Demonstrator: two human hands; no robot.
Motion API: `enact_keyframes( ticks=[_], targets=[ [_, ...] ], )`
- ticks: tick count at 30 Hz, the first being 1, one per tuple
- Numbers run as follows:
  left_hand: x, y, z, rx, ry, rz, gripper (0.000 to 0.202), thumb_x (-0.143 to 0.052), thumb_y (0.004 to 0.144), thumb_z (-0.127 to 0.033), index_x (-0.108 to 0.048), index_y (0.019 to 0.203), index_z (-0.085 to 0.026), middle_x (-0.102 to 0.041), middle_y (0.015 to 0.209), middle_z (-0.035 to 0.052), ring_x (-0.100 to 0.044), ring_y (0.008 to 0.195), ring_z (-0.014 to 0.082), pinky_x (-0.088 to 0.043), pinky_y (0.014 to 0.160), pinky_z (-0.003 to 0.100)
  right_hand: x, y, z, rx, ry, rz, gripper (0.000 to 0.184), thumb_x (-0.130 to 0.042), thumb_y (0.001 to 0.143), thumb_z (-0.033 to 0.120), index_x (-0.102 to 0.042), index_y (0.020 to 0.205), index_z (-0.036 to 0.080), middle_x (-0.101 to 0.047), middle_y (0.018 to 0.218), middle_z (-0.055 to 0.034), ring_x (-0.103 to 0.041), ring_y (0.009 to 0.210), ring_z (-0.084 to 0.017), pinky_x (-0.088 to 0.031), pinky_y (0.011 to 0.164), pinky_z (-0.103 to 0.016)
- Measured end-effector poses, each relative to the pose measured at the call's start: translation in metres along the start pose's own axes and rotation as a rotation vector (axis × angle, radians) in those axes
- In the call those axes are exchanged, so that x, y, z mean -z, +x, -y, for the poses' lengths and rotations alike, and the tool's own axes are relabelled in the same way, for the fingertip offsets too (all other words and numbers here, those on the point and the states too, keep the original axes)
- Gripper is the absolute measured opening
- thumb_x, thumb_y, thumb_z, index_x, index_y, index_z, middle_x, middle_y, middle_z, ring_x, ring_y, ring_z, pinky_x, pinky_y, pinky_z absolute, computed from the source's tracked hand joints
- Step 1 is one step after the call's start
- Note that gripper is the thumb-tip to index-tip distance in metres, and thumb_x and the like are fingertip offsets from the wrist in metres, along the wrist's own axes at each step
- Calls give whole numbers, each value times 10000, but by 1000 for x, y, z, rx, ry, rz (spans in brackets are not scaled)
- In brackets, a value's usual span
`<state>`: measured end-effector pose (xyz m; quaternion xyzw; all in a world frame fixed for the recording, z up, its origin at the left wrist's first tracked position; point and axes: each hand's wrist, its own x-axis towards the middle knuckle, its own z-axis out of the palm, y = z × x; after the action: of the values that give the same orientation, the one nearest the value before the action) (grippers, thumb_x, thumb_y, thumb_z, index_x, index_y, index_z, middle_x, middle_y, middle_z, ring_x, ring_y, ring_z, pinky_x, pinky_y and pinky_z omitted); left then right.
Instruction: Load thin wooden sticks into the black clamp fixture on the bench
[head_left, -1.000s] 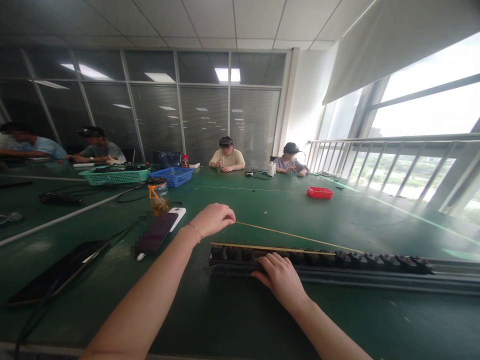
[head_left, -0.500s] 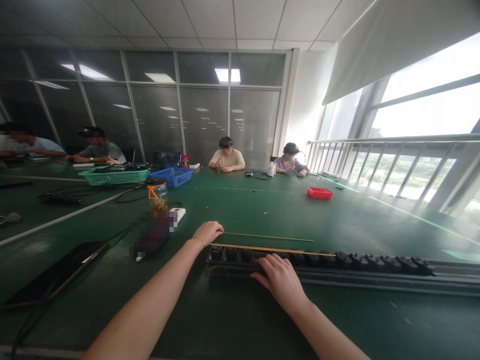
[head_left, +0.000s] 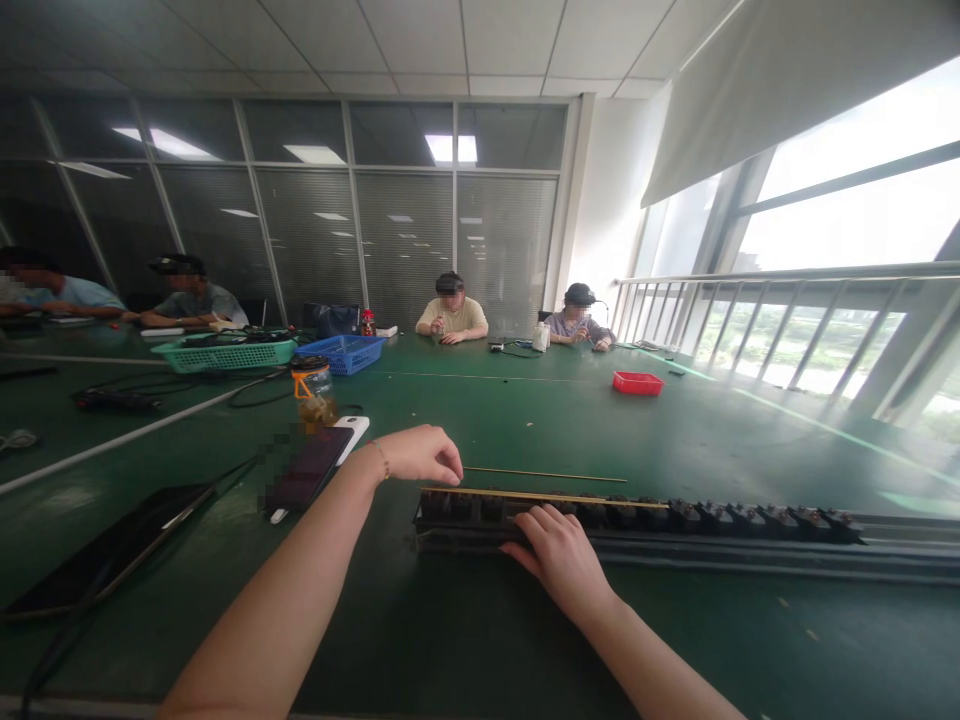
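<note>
A long black rail (head_left: pixel 675 555) lies across the table in front of me, holding a row of small black parts (head_left: pixel 739 520). Thin yellowish strips (head_left: pixel 555 495) run along the top of its left half. Behind it, another thin strip (head_left: pixel 547 474) lies on the table. My left hand (head_left: pixel 420 455) is closed with its fingers bent down, at that rear strip's left end and just above the rail's left end; whatever is between the fingertips is hidden. My right hand (head_left: pixel 559 550) grips the near side of the rail, fingers over its top edge.
A phone (head_left: pixel 311 470), a jar with an orange band (head_left: pixel 313 390) and a dark tablet-like panel (head_left: pixel 112 550) lie to the left. Green (head_left: pixel 225 352) and blue (head_left: pixel 341 353) baskets stand farther back. A red tray (head_left: pixel 637 383) sits at right. Several people sit across the table.
My left hand has moved right along the rear strip, its wrist now more raised and its fingers pointing down. My right hand, the rail and the strips stay in place.
</note>
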<state>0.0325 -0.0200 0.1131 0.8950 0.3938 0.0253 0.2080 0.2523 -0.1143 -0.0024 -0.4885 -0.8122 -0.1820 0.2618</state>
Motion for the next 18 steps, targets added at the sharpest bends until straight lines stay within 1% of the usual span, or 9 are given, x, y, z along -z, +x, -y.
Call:
enact_keyframes(
  ticks=[2, 4, 8, 12, 15, 18],
  targets=[
    [-2, -4, -7, 22, 32, 47, 202, -603, 638, -345, -682, 769, -213, -672, 715, -12, -586, 653, 118, -386, 569, 180, 2, 1, 2, -7, 6, 10, 165, -539, 764, 367, -519, 793, 206, -535, 720, 8, -490, 698, -127, -285, 582, -248],
    [-4, -4, -9, 42, 57, 59, 174, -601, 637, -328, -677, 733, -204, -665, 691, -10, -578, 633, 114, -377, 543, 179, 2, 1, 3, -8, 8, 14, 159, -539, 765, 361, -519, 793, 206, -537, 720, 8, -491, 700, -131, -284, 581, -251],
    [-5, 0, -4, 36, 28, 82, 199, -599, 643, -361, -657, 719, -187, -644, 649, -15, -561, 612, 109, -376, 535, 182, 1, 0, 2, -8, 13, 19, 161, -532, 771, 363, -521, 806, 206, -538, 727, 6, -491, 708, -131, -285, 587, -251],
    [-4, 2, 2, 12, -29, 109, 245, -595, 648, -395, -640, 737, -171, -634, 658, -14, -554, 618, 107, -383, 547, 183, -1, -1, 0, -10, 0, 16, 176, -517, 779, 378, -525, 807, 204, -534, 726, 3, -489, 709, -129, -283, 588, -249],
    [-3, 2, 4, -3, -55, 80, 266, -587, 655, -407, -633, 744, -161, -627, 665, -13, -546, 614, 101, -383, 549, 178, -2, -1, 0, -7, -1, 8, 190, -506, 784, 389, -529, 804, 201, -532, 719, 2, -488, 704, -126, -282, 587, -250],
    [-2, 2, 2, -31, -57, -23, 286, -567, 673, -422, -630, 766, -159, -631, 696, -8, -547, 633, 103, -383, 562, 181, -1, -1, 1, -4, 9, 2, 179, -514, 781, 380, -531, 804, 202, -532, 717, 4, -489, 702, -124, -281, 582, -249]
  ],
)
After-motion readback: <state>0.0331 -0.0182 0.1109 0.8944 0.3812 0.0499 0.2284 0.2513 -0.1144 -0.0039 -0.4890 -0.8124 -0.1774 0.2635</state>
